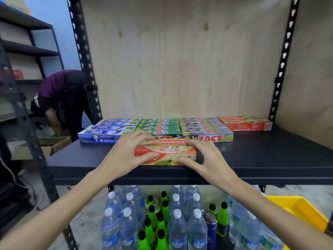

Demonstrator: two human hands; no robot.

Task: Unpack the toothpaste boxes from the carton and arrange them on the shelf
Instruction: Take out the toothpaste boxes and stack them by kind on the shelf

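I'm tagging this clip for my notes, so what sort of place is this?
Probably a shop stockroom or small store being stocked. Rows of toothpaste boxes lie sorted by brand on a black metal shelf, bottled water stands on the floor below, and an open cardboard carton sits beside another rack.

The left hand [126, 152] covers the left end of the red Colgate box [166, 153], and the right hand [207, 156] hides its right end, so neither end flap can be read. Whether one box or a stack of two lies under the fingers [144, 137] cannot be told. Behind them, the front green Zact box [166, 136] is partly masked — only part of its lettering shows. Small print on the blue Safi boxes [106, 135] is too fine to read. The yellow bin [299, 211] is cut by the right edge, the water bottles [177, 230] by the bottom edge. The bent-over person [61, 98] at left is partly behind the shelf post [86, 65] — face unseen.
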